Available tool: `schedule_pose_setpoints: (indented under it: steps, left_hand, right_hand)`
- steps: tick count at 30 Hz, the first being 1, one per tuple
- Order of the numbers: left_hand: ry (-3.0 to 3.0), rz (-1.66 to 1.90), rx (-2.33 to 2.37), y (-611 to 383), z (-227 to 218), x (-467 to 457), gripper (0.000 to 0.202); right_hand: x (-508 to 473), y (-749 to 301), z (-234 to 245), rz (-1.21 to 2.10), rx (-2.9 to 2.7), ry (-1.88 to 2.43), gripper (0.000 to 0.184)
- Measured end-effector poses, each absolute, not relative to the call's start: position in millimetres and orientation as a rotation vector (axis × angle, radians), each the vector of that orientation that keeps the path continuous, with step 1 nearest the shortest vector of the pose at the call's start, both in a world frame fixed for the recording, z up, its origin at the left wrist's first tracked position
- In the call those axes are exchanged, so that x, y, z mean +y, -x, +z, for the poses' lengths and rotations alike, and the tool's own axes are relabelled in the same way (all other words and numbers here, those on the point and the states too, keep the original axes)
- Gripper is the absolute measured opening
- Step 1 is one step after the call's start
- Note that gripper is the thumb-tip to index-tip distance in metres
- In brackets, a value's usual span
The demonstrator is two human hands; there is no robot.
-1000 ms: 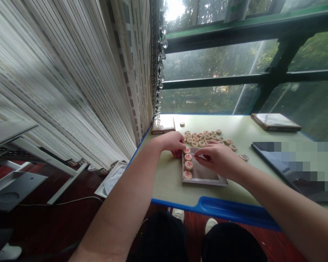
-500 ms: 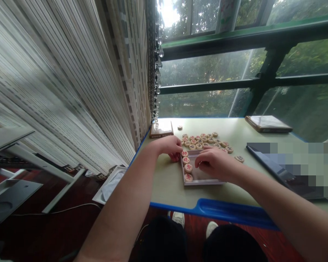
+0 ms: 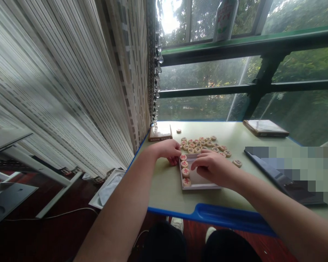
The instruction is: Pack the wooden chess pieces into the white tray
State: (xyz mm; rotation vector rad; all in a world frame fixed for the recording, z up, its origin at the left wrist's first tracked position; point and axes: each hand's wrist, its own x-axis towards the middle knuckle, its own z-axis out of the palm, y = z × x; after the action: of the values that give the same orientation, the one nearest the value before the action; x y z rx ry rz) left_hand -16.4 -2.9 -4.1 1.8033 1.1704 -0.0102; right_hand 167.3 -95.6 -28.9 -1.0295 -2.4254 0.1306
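Barely shifted, the curled left hand (image 3: 168, 150) was set against the square grey tray (image 3: 199, 187) of round wooden discs (image 3: 185, 172), the cupped right hand (image 3: 211, 169) over it; neither grasp could be told.

Bench front: shallow grey square tray (image 3: 205, 186) on the pale green bench (image 3: 166, 185).
Tray's left side: round wooden discs (image 3: 184, 172), four in a row.
Behind tray: loose wooden discs (image 3: 200, 145), scattered.

The right hand (image 3: 213, 169) hid much of the tray (image 3: 199, 187) and whatever lay under its fingers. Marks on the pieces (image 3: 199, 145) beyond it were unreadably small. Pixelation masked the slab (image 3: 285, 183) to its right.
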Motion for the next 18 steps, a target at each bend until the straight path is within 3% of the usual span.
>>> schedule_pose_setpoints:
  steps: [4, 9, 14, 18]
  left_hand:
    - [-1.843, -0.012, 1.204, 16.9, -6.5, -0.8, 0.003]
    - [-2.115, 0.088, 1.504, 18.7, -6.9, 6.7, 0.023]
    - [-2.693, 0.489, 1.431, 11.0, -9.6, 10.5, 0.021]
    - [-2.789, 0.559, 1.234, 4.2, -20.4, 13.8, 0.031]
  right_hand:
    - [-92.0, -172.2, -26.3, 0.01, -2.364, 1.092, 0.023]
    - [-76.2, -182.8, -29.6, -0.057, -2.177, 1.331, 0.02]
    - [-59.8, -189.1, -38.5, -0.035, -2.159, 1.474, 0.039]
    - [-55.6, -188.3, -39.7, 0.121, -2.308, 1.498, 0.054]
